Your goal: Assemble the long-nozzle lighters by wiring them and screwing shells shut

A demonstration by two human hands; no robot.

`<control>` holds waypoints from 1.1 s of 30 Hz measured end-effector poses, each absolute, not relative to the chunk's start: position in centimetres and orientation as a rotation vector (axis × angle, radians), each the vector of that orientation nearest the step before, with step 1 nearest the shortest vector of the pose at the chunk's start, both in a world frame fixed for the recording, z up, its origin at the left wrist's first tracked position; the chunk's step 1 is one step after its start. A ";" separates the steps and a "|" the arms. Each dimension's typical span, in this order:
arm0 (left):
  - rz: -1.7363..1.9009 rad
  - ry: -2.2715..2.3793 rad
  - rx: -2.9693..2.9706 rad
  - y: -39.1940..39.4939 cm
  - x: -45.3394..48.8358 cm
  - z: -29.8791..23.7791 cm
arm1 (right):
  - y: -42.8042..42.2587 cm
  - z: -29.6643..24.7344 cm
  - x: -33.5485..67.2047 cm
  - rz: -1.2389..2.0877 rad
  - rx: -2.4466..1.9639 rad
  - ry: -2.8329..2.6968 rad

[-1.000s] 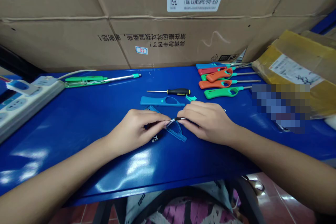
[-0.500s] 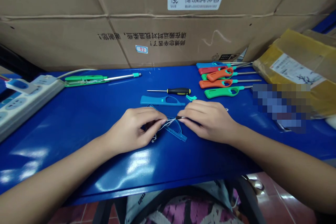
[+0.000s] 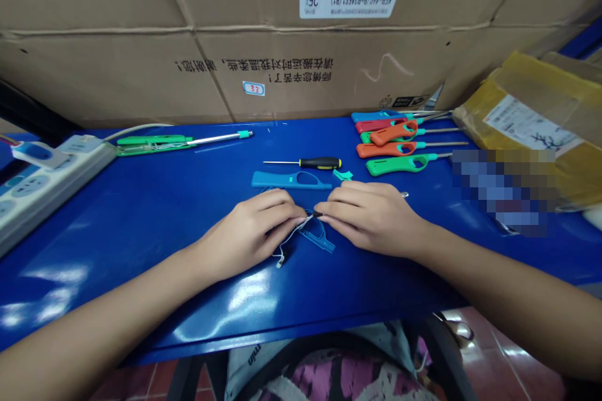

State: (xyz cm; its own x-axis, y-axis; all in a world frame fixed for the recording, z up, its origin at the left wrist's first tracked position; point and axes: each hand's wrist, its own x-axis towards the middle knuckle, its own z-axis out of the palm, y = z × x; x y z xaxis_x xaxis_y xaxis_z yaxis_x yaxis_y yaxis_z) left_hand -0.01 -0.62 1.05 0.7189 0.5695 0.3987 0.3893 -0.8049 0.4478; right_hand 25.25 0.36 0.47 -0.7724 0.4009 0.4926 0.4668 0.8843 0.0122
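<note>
My left hand [image 3: 251,232] and my right hand [image 3: 371,216] meet at the middle of the blue table [image 3: 141,219], fingertips almost touching. The left fingers pinch thin white wires [image 3: 292,235] that trail down to a small connector [image 3: 281,259]. Closed right fingers hold a thin metal tube with a black end [image 3: 318,214]; its far tip pokes out past the knuckles. Under both hands lies an open blue lighter shell half [image 3: 320,237]. The other blue shell half [image 3: 289,180] lies just behind.
A black-handled screwdriver [image 3: 313,163] lies behind the shells. Several coloured long-nosed lighters [image 3: 397,141] are piled at the back right. A green lighter with exposed tube [image 3: 155,143] and a white power strip [image 3: 42,178] are on the left. Cardboard boxes [image 3: 282,31] wall the back; a yellow parcel [image 3: 531,119] sits right.
My left hand has shifted right toward the right hand, closing the gap. The white wires now hang lower, and the small connector has come into view below the left fingers.
</note>
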 end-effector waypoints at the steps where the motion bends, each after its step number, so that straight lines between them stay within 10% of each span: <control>1: 0.731 0.731 2.641 -0.6 -0.1 1.1 | 0.3 0.6 25.2 -0.199 -0.620 -2.581; 33: 0.911 0.893 2.427 -1.3 0.7 1.0 | -0.3 0.4 24.9 0.124 -0.756 -2.509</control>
